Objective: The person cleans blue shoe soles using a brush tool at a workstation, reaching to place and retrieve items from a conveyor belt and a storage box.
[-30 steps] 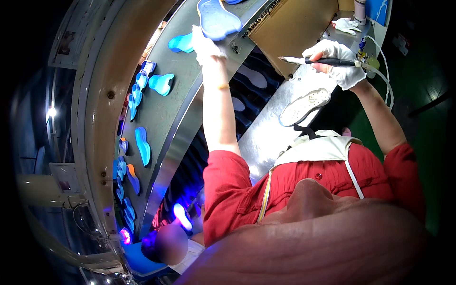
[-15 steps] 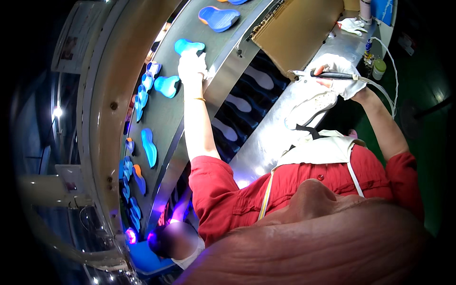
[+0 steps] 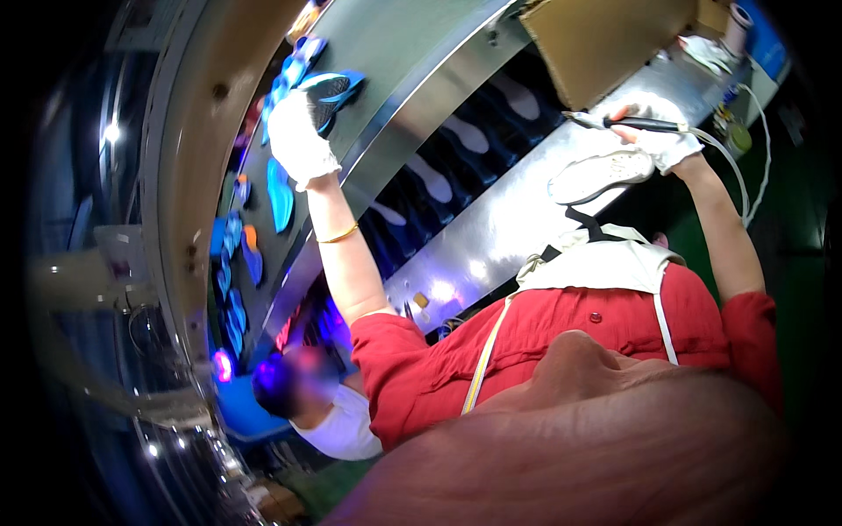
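Observation:
My left hand [image 3: 300, 140], in a white glove, reaches up to the grey conveyor belt [image 3: 386, 53] and grips a blue and black shoe sole [image 3: 329, 89] lying on it. My right hand [image 3: 658, 127], also gloved, holds a black pen-like tool [image 3: 627, 124] with a white cable trailing from it. The tool's tip points left, just above a white shoe sole [image 3: 601, 175] that lies on the shiny metal workbench [image 3: 491, 237].
Several more blue soles [image 3: 279, 195] ride the belt further down. A brown cardboard box [image 3: 596, 44] stands at the bench's far end. Dark slots with pale soles [image 3: 438, 180] run below the belt. Another person's head [image 3: 294, 390] shows at lower left.
My left hand has slid down along the belt and closed on a blue and black sole. My right hand with the tool has stayed over the white sole.

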The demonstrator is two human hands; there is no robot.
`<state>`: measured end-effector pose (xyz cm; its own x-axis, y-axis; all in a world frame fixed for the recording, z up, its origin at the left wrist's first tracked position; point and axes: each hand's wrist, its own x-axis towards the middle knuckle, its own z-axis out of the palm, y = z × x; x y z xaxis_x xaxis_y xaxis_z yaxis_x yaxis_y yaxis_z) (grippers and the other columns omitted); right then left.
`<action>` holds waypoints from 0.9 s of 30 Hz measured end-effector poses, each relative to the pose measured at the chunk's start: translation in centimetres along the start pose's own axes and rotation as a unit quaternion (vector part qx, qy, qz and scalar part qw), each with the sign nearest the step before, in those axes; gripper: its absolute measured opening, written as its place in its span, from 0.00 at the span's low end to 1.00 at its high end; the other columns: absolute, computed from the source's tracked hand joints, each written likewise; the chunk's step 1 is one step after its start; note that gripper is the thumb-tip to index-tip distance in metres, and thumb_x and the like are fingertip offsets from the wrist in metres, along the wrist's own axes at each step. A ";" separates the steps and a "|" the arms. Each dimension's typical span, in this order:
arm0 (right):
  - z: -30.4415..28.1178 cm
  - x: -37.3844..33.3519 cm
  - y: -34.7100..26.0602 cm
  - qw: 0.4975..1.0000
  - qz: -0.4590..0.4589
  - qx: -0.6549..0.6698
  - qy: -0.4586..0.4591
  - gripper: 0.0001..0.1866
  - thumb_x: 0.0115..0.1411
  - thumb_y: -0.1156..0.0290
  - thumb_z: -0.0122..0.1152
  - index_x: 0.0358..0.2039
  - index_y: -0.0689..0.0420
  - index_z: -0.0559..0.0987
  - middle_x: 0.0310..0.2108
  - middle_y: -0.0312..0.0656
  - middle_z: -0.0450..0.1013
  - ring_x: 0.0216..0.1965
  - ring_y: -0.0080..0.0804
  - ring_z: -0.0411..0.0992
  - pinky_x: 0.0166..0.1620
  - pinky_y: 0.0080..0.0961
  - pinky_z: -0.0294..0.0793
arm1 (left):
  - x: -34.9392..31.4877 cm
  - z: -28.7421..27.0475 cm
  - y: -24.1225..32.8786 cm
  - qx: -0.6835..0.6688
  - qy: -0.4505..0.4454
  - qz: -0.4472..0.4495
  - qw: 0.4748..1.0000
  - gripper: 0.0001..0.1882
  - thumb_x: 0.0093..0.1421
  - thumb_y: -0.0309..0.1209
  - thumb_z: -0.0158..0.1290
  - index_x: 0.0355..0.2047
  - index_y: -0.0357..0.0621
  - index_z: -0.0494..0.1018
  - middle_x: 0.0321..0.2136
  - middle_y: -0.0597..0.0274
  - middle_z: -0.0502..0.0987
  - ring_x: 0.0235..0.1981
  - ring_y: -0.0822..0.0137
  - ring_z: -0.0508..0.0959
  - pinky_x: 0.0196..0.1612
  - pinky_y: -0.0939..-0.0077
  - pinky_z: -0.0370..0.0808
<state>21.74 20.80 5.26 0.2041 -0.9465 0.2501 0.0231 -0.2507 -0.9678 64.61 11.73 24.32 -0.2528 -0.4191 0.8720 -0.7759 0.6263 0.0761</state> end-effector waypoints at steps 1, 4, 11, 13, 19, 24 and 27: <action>0.0 0.2 0.2 1.000 0.011 0.012 -0.008 0.10 0.56 0.75 0.66 0.38 0.57 0.77 0.34 0.35 0.75 0.32 0.19 0.73 0.36 0.16 0.73 | 0.0 -0.9 0.7 -0.266 0.015 -0.109 0.958 0.18 0.65 0.41 0.50 0.41 0.35 0.75 0.37 0.52 0.79 0.39 0.59 0.78 0.48 0.68 0.76; 0.9 1.5 0.4 0.998 0.058 0.032 0.021 0.09 0.57 0.76 0.65 0.39 0.56 0.76 0.36 0.36 0.76 0.31 0.18 0.72 0.36 0.14 0.72 | -0.1 -3.6 1.8 -0.594 0.134 -0.194 0.769 0.17 0.66 0.43 0.47 0.37 0.39 0.70 0.29 0.56 0.72 0.33 0.62 0.73 0.42 0.72 0.72; 4.2 1.4 0.3 0.989 0.093 0.113 0.025 0.11 0.59 0.78 0.62 0.41 0.56 0.74 0.35 0.37 0.75 0.31 0.18 0.71 0.37 0.13 0.71 | -8.6 2.8 7.0 -0.772 -0.016 -0.439 0.460 0.27 0.64 0.56 0.43 0.28 0.44 0.74 0.29 0.55 0.72 0.32 0.59 0.70 0.39 0.68 0.70; 4.7 1.2 -0.1 0.994 0.068 0.089 0.008 0.09 0.58 0.77 0.63 0.39 0.56 0.73 0.33 0.36 0.74 0.30 0.18 0.71 0.36 0.14 0.70 | -12.3 5.9 10.0 -0.792 -0.051 -0.491 0.360 0.34 0.63 0.61 0.39 0.36 0.41 0.77 0.42 0.48 0.77 0.42 0.47 0.75 0.46 0.57 0.73; 6.3 1.1 -1.2 0.970 -0.002 0.230 -0.082 0.07 0.57 0.77 0.63 0.34 0.56 0.73 0.28 0.34 0.71 0.30 0.19 0.70 0.34 0.17 0.70 | -17.2 7.6 17.4 -0.765 -0.071 -0.593 0.240 0.51 0.56 0.74 0.35 0.62 0.42 0.63 0.57 0.43 0.69 0.56 0.42 0.71 0.57 0.44 0.70; 6.6 2.5 -1.0 0.999 -0.028 0.026 0.003 0.09 0.57 0.72 0.66 0.35 0.58 0.75 0.29 0.37 0.75 0.31 0.20 0.73 0.35 0.19 0.73 | -15.8 10.7 19.7 -0.780 -0.041 -0.573 0.247 0.47 0.59 0.73 0.29 0.58 0.44 0.66 0.49 0.46 0.75 0.48 0.48 0.77 0.52 0.51 0.75; 7.0 2.9 -1.3 0.994 -0.088 0.046 0.040 0.07 0.59 0.75 0.63 0.36 0.58 0.74 0.34 0.37 0.75 0.35 0.20 0.73 0.40 0.17 0.74 | -16.1 12.8 20.7 -0.741 0.030 -0.599 0.302 0.43 0.61 0.70 0.33 0.55 0.45 0.68 0.45 0.51 0.76 0.43 0.56 0.78 0.49 0.62 0.76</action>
<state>29.15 19.78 7.02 0.1098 -0.9035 0.4142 0.1413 -0.3983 -0.9063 45.22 23.08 5.66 -0.2579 -0.9439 -0.2063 0.8325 -0.3255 0.4484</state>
